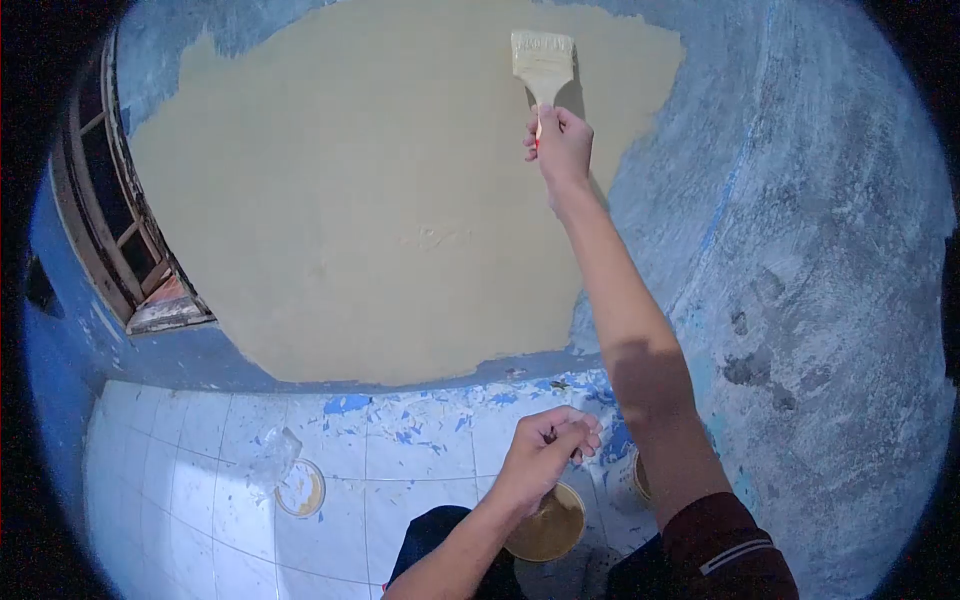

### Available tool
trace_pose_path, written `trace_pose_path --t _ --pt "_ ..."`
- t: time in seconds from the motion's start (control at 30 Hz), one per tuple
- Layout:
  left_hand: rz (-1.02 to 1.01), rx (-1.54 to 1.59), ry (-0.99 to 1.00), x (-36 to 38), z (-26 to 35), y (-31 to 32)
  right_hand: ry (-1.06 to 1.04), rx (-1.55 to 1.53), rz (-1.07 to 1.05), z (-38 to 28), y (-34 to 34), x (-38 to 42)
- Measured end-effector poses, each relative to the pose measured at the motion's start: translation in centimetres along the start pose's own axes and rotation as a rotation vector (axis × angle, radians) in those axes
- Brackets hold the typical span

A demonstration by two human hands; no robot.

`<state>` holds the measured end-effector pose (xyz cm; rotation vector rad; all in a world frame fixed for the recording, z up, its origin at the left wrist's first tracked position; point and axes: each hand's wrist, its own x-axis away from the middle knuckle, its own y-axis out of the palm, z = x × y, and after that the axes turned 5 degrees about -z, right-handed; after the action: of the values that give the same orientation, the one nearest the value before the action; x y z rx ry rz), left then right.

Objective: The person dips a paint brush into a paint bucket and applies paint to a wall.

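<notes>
Brush: from the head view, we see the wide, flat brush with cream-loaded bristles and a pale handle (545,78) high on the beige-coated patch of wall (380,190), bristles up; we cannot tell whether they touch.
Right hand: our right hand (563,150) has its fingers wrapped around the handle, arm stretched far up.
Left hand: our left hand (556,446) hangs above the round tub of tan paint (582,525), fingers loosely curled; we see nothing in them, but cannot tell whether the fingertips meet.
Drip risk: the thick load on upturned bristles could run down onto our grip, making the handle slippery.
Edge risk: an overlong stroke rightward could smear the rough blue-grey wall (790,200).
Floor risk: loose blue and white flakes (405,425) on the white tiles (330,545) could stick to dripped paint.
</notes>
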<state>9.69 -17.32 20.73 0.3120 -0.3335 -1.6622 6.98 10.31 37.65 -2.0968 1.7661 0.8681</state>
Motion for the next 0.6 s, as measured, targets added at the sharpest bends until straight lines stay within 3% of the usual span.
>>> trace_pose_path --t 0.23,0.6 --pt "-0.017 0.014 0.003 0.7 0.9 0.4 0.155 0.013 -0.084 9.6 -2.9 7.0" --pt "-0.019 -0.019 0.013 1.2 1.1 0.6 0.521 0.039 -0.124 26.1 -8.2 25.9"
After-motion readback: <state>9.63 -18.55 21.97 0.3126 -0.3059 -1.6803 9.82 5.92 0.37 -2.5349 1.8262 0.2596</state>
